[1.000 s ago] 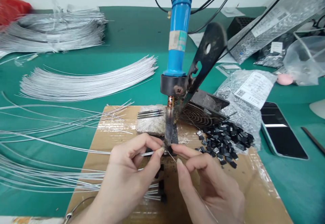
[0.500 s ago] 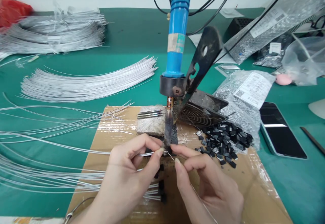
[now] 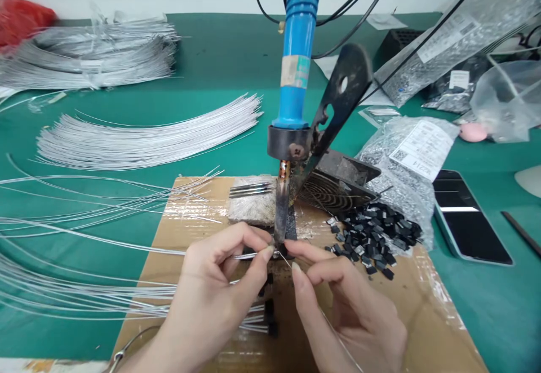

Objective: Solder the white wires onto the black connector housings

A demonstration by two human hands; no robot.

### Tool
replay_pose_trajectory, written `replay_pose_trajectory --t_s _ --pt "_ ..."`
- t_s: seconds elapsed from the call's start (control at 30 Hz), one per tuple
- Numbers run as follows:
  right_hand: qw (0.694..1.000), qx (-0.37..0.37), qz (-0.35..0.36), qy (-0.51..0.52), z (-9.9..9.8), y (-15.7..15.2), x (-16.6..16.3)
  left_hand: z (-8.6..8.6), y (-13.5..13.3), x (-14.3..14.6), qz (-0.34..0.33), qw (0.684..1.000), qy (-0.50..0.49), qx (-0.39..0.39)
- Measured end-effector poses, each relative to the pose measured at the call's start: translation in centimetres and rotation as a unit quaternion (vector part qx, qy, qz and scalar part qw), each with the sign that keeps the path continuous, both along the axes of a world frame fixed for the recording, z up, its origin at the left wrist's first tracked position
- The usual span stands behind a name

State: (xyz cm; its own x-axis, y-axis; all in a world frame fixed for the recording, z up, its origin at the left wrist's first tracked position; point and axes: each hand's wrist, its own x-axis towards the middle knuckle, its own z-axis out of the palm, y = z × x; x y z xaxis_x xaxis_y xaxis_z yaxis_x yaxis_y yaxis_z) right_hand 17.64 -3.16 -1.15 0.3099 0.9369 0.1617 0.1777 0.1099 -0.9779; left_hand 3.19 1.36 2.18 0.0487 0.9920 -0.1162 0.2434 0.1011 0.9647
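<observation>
My left hand (image 3: 224, 288) pinches a thin white cable (image 3: 169, 251), its end held at the tip of an upright soldering iron (image 3: 298, 46). In my right hand (image 3: 353, 305), thumb and fingers are closed on a thin strand of solder wire (image 3: 285, 259), whose end points at that same tip. The exact contact there is too small and partly covered by my fingers. Below my left hand lie several white cables (image 3: 156, 293) with black connector ends (image 3: 269, 311). To the right is a pile of small black connectors (image 3: 378, 235).
A black metal stand (image 3: 340, 91) holds the iron over a cardboard sheet (image 3: 422, 305). Behind its tip lies a dirty sponge-like pad (image 3: 251, 209). White wire bundles (image 3: 152, 136) are at left. Bubble-wrap bags (image 3: 406, 176) and a phone (image 3: 471, 215) sit at right.
</observation>
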Motion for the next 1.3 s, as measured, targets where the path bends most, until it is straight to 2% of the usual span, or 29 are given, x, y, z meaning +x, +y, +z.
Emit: replay_pose_trajectory --t_s 0.2,0.43,0.67,1.0,1.3 --pt "1.000 0.002 -0.008 -0.030 -0.05 0.03 0.07 0.04 0.11 0.10 -0.001 1.000 0.002 -0.011" --pt "0.995 0.028 0.016 -0.096 -0.11 0.19 0.61 0.08 0.15 0.17 -0.001 1.000 0.003 0.002" --pt "0.989 0.057 -0.021 -0.137 -0.43 0.16 -0.05 0.26 0.21 0.09 -0.006 1.000 0.007 -0.010" --pt "0.986 0.068 -0.015 -0.154 -0.03 0.12 0.04 0.22 0.13 0.02 -0.008 1.000 0.018 -0.002" --pt "0.986 0.088 -0.013 -0.140 -0.64 0.36 0.09 -0.02 -0.02 -0.12 -0.015 1.000 0.017 -0.011"
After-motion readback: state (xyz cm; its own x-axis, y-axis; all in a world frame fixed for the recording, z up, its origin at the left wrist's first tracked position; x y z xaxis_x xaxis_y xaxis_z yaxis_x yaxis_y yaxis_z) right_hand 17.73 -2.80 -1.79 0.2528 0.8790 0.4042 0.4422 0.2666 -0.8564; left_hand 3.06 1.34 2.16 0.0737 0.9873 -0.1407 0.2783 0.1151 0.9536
